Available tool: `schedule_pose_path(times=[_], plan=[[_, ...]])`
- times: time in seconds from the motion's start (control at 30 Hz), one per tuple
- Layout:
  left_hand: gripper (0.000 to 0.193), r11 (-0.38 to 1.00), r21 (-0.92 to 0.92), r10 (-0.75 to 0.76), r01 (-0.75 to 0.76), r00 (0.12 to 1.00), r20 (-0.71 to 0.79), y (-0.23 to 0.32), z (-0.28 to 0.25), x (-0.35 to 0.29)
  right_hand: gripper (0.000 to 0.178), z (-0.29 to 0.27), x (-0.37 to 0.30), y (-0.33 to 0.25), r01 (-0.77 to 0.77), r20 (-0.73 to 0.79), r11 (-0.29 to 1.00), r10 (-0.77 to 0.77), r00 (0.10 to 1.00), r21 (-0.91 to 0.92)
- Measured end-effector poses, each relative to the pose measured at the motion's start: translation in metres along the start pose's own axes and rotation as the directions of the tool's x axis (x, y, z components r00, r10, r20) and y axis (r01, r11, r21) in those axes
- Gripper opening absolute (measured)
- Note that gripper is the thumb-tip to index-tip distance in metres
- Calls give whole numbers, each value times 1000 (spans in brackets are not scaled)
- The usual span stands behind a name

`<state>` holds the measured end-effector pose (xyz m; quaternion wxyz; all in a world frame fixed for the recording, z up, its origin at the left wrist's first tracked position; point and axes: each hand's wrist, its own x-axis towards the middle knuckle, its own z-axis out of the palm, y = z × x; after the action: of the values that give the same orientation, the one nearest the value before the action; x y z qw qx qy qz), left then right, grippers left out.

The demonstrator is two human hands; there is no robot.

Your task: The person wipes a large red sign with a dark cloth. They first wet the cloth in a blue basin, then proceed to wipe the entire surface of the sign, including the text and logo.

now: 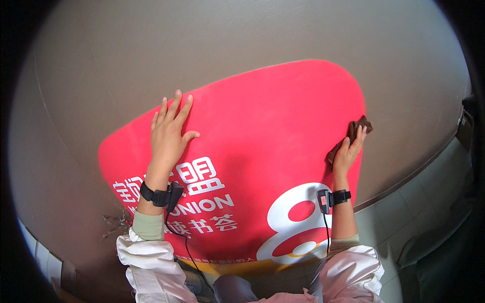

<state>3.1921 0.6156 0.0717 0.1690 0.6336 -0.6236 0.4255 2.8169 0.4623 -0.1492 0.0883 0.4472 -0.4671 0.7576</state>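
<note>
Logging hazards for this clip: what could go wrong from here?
The brown cloth under the right hand reaches past the red panel's right edge, so it might catch there. The thin black cable hanging from the left wrist device could snag if that arm moves. Dry twigs near the left sleeve might get brushed.
</note>
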Motion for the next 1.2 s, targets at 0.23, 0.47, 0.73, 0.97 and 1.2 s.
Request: schedule_pose_path(times=[0.23,0.47,0.73,0.97,1.2], plan=[[96,999,41,-9,8,1000,27,2,-1,1,57,38,-26,-96,358,159,925,-376,913,131],[94,1000,-9,16,-16,1000,-7,-1,-7,-2,59,55,-113,-184,582,458,722,-690,561,375],[97,1000,-19,-7,8,1000,23,-3,-10,-4,49,28,-169,-192,740,423,387,-893,153,550],[94,999,-38,-26,27,999,26,-3,-7,-4,48,-18,-138,-105,759,539,606,-733,416,238],[94,999,-43,-15,16,999,30,-4,-12,-7,51,-64,-77,-6,539,363,823,-454,814,-179]])
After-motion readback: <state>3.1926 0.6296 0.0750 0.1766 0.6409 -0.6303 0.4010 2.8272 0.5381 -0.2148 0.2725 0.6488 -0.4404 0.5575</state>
